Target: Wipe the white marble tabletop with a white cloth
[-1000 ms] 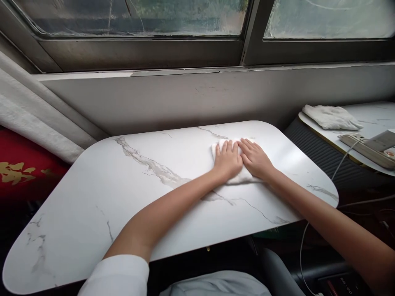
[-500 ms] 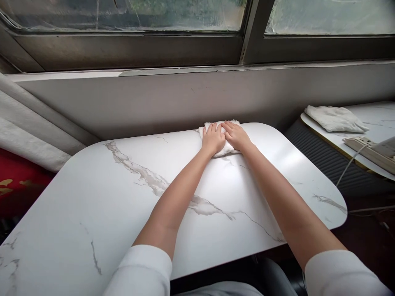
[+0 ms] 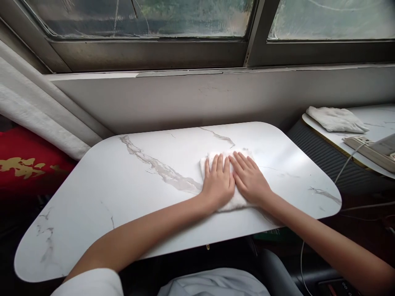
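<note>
A folded white cloth (image 3: 237,200) lies on the white marble-patterned tabletop (image 3: 92,181), right of its middle. Flat on the left part of the cloth rests my left hand (image 3: 218,181), its fingers stretched forward. My right hand (image 3: 250,177) presses the right part in the same way, fingers extended and slanting to the left. The two hands touch at the thumbs. Neither hand has its fingers wrapped round the cloth, and much of the cloth is hidden beneath them.
Behind the tabletop runs a wall under a window (image 3: 154,53). A second white cloth (image 3: 336,119) and a power strip (image 3: 367,150) with a cable sit on another table at right. A pale curtain (image 3: 40,98) and red fabric (image 3: 31,164) are at left.
Both hands and the cloth first slid away to the tabletop's far edge, then came back toward me. They now lie closer to the near edge than a second ago. The view shifted slightly.
</note>
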Available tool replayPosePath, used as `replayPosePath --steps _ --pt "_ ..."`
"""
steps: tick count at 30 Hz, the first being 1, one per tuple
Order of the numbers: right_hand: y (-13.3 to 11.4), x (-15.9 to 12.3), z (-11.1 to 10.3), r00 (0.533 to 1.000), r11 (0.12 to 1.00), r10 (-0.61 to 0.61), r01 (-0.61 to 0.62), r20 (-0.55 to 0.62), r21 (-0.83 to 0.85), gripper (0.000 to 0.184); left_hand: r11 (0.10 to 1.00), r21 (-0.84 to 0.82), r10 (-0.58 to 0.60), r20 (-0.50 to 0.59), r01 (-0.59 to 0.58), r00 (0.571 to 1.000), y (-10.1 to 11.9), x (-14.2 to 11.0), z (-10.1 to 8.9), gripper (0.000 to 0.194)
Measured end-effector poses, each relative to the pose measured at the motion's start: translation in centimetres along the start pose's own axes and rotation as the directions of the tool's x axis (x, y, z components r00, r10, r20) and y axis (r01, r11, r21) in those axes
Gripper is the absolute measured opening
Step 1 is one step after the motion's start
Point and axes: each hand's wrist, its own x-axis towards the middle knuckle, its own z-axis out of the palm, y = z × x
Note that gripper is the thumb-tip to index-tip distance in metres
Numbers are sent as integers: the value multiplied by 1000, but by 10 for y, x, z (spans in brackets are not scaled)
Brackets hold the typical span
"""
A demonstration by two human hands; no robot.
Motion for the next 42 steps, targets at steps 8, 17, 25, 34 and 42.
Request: replayPosePath --steps 8,17,25,34,42 --pt "-63 -64 -16 996 996 -88 88 4 -27 66 979 96 180 -8 -179 984 -3 -87 -17 55" --pt "-47 2 -2 993 996 -91 92 80 1 56 997 72 -10 81 4 997 -30 -37 -18 55" --pt "-21 152 36 997 997 -52 49 53 53 50 981 1 -195 -58 195 979 -109 86 -13 48" --pt "-15 205 53 1000 997 19 -21 23 73 49 985 -19 -173 -92 172 981 -145 133 -14 44" --pt "-30 170 43 999 999 1 -3 38 46 51 974 22 -223 -79 226 971 -126 95 -15 48"
